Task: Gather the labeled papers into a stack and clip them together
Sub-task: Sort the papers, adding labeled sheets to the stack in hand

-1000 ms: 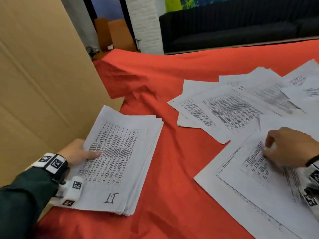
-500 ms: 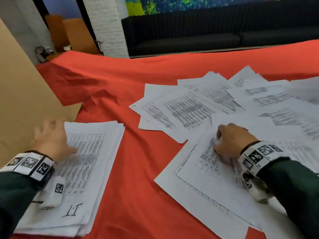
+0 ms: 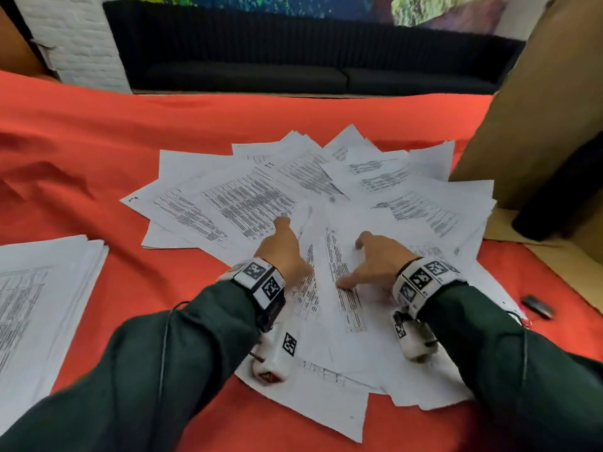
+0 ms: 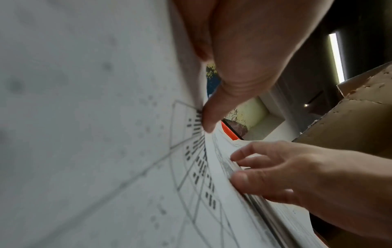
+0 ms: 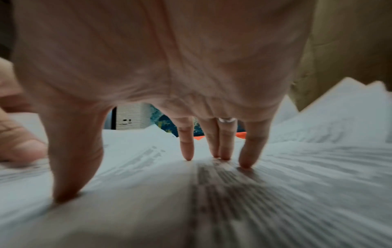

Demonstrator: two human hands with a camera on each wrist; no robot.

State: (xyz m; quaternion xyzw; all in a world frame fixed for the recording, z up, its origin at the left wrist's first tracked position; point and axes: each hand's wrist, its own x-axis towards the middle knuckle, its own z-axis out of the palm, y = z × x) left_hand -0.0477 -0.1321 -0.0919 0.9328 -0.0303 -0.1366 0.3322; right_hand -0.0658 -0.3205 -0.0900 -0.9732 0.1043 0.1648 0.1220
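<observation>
Printed white sheets [image 3: 248,203] lie fanned in a loose pile on the red cloth. One sheet [image 3: 346,288] lies on top in the middle, with both hands on it. My left hand [image 3: 290,246] rests its thumb and straight fingers on this sheet [image 4: 106,134], beside a raised paper fold. The fingers of my right hand [image 3: 355,262] are spread and straight, their tips pressing down on the printed sheet [image 5: 233,193]. A squared stack of papers [image 3: 42,288] lies apart at the left edge. A small black clip [image 3: 538,306] lies on the cloth at the right.
An open cardboard box [image 3: 535,109] stands at the right, close to the pile's far corner. Red cloth [image 3: 130,132] covers the table, wrinkled at the left. A dark sofa [image 3: 293,60] runs behind the table's far edge.
My left hand has left the stack at the left and come onto the scattered sheets beside my right hand. The head view has swung right, so the stack now sits at the frame's edge.
</observation>
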